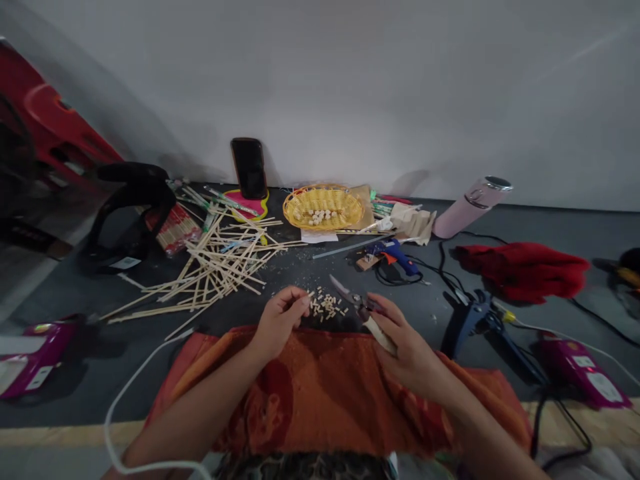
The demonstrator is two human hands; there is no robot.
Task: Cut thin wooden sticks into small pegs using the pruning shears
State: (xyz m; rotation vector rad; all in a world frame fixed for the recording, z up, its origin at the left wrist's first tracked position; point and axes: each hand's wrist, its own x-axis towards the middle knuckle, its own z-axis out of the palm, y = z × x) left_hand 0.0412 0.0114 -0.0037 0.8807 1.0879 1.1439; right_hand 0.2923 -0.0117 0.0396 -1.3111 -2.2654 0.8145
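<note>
My left hand (285,317) is closed, thumb and forefinger pinched together beside a small heap of short cut wooden stick pieces (327,305). A pale bit shows at its fingertips, but whether it is held or part of the heap is unclear. In my right hand (400,337) is a pair of pruning shears (353,297). Their blades point up and left, over the right side of the heap. Long thin wooden sticks (225,260) lie in a loose crisscross pile beyond my left hand. An orange towel (330,387) lies under both forearms.
A yellow wicker basket (325,207) at the back holds small pale pieces. Right of it are a blue glue gun (395,257), a pink flask (473,207), a red cloth (525,270) and blue-handled pliers (470,320). A phone (249,168) leans against the wall. Cables run across the right side.
</note>
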